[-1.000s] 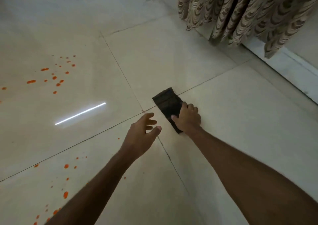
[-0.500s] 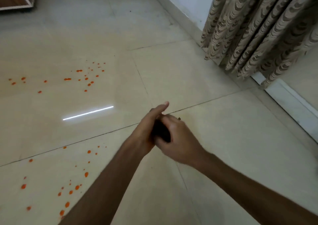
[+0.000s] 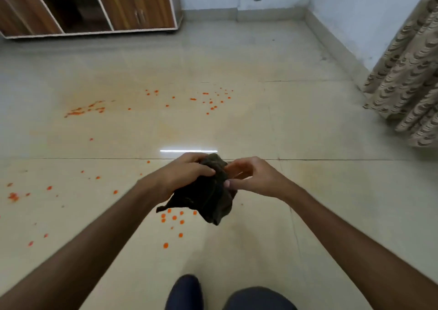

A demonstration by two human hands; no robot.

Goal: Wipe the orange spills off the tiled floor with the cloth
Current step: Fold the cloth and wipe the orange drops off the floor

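Lifted off the floor [image 3: 331,191], the cloth [image 3: 208,200] is clamped in my left hand [image 3: 184,174] and right hand [image 3: 256,179], all fingers curled on it. The spills [image 3: 174,217] are unwiped; next I press it down on them.

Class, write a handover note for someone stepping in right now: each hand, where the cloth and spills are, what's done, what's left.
Left hand grips the dark cloth from above; right hand pinches its edge.
Cloth is bunched, held above the floor.
Orange spills lie just under it, further ahead and out to the left.
Done: cloth in hand.
Left: all the wiping.
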